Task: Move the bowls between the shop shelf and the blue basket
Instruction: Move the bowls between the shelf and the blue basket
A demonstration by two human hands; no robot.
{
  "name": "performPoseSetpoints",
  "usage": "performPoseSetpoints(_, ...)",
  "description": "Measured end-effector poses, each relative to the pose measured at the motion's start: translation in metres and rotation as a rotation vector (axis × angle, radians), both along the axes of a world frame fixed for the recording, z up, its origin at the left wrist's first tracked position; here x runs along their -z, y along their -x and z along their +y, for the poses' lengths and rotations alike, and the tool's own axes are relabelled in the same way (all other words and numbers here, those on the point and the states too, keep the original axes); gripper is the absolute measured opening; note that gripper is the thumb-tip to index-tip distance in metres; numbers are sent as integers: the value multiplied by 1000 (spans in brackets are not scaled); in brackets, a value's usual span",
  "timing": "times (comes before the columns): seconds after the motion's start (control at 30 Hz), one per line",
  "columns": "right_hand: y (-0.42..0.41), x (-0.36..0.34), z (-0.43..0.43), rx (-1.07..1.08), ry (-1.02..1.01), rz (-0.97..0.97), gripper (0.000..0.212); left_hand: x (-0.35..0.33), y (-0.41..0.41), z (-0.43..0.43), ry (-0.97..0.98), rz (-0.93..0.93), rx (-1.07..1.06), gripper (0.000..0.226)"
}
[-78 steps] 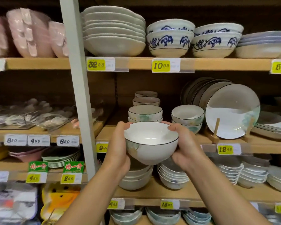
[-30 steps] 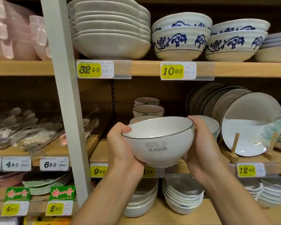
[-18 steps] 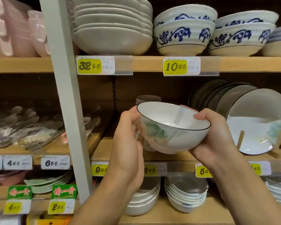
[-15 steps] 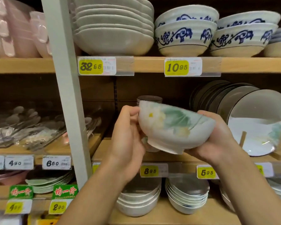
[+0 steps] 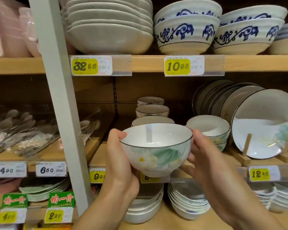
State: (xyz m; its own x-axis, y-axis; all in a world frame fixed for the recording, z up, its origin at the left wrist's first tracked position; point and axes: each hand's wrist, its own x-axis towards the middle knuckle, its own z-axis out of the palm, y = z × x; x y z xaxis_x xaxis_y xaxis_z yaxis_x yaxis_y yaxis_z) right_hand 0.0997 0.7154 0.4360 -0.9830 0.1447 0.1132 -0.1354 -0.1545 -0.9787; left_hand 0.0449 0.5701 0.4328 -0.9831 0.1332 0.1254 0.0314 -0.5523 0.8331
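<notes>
Shop shelf: wooden boards in tiers, crossed at the left by a grey upright post.

Top board: a stack of wide white bowls; beside it on the right, blue-scroll bowls nested in pairs.

Middle board, right: dark-rimmed plates standing on edge in a wooden rack. Centre: small dark-rimmed bowls in stacks running front to back, with another stack to their right.

Lotus bowl: white, thin dark rim, green leaf and yellow flower on its wall. It is held upright, mouth up, in the air in front of the middle board, just before the matching stacks.

Left hand: grip closed on the bowl's left wall, thumb at the rim.

Right hand: grip closed on the right wall, fingers beneath.

Yellow price tags line the board edges.
</notes>
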Motion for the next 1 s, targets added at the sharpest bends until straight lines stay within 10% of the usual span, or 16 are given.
performPoseSetpoints(0.07, -7, 9, -6, -30, -29, 77, 89, 0, -6, 0, 39, 62, -11, 35)
performPoseSetpoints(0.2, 4, -4, -3, 55, -44, 197, 55, -13, -1, -4, 235, 219, 12, 62)
performPoseSetpoints(0.37, 50, -34, 16, -60, -130, 174, 93, -41, 42, 6, 370, 201, -42, 90)
performPoseSetpoints(1.0, 196, -72, 75, -85, -189, 109, 47, -64, 194, 40, 277, 186, 68, 28)
